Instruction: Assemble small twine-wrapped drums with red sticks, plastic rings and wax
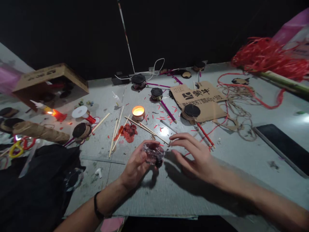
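My left hand [138, 164] is wrapped round a small clear cup [153, 154] with dark reddish residue in it, held tilted above the table. Just right of the cup is my right hand [193, 153], its fingers apart and nothing visible between them. Its fingertips come close to the end of a wooden chopstick [149, 129]; whether they touch it I cannot tell. Beyond the cup, a patch of spilled red wax [129, 132] lies beside more chopsticks [116, 135]. A lit tealight candle [138, 112] burns behind them.
Black-topped little drums on sticks [191, 111] lie about, near a torn cardboard piece [205, 100]. A phone [285, 146] and tangled twine [243, 106] are at right. Black cloth [41, 183], scissors [18, 148], a brown roll [41, 131] and a cardboard box [50, 80] occupy the left.
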### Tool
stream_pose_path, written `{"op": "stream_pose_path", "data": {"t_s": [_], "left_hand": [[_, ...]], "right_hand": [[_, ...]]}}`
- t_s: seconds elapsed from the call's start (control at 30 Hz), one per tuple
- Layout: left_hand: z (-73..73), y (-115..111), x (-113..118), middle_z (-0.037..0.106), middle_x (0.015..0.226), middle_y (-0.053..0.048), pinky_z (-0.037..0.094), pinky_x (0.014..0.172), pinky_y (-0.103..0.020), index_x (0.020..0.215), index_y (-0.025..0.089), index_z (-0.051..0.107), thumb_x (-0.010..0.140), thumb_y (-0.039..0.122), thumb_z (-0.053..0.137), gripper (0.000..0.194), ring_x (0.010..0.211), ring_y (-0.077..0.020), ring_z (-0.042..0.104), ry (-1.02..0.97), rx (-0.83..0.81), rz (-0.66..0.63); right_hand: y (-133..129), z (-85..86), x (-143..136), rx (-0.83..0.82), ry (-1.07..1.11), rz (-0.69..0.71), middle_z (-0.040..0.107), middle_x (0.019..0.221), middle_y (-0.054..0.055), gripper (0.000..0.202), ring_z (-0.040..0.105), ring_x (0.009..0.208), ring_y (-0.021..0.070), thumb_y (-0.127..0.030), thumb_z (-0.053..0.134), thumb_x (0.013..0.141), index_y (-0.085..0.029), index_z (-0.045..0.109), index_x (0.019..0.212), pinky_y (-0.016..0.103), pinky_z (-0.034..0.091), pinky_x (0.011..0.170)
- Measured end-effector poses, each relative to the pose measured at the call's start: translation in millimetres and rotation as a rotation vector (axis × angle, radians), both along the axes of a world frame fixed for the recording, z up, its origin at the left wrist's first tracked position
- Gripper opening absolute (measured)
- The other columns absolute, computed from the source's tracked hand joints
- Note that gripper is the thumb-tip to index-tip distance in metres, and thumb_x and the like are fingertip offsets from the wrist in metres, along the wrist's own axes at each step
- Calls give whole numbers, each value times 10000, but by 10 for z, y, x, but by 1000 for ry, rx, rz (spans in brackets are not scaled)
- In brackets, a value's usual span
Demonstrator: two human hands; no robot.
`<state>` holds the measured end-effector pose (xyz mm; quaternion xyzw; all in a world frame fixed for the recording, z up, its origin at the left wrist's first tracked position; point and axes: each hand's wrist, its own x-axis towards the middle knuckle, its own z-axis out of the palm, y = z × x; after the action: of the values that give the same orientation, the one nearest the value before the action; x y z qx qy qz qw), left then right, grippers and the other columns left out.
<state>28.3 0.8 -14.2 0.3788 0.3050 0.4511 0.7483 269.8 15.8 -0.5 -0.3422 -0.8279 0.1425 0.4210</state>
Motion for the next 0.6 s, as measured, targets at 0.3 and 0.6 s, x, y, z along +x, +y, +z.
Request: {"op": "stream_pose_path", "data": {"t_s": [0.3, 0.6], "left_hand": [[-61, -27, 59, 720, 1112, -101, 612, 733, -291, 1323, 224, 639, 927, 566, 800, 547, 849, -167, 703, 85, 72, -27], [41, 20, 0, 681, 1338, -118, 526, 1122, -487, 936, 210, 748, 981, 443, 768, 238, 1249, -280, 651, 274, 293, -45]], "right_hand": [[-259, -45, -168, 226, 69, 72, 716, 987, 103, 214, 698, 894, 227, -70, 704, 960, -136, 671, 1161, 352, 626, 722], [-202, -174, -105, 108, 105, 39, 711, 1124, 140, 282, 702, 1009, 235, 0, 605, 1000, -132, 658, 1244, 373, 643, 830]]}}
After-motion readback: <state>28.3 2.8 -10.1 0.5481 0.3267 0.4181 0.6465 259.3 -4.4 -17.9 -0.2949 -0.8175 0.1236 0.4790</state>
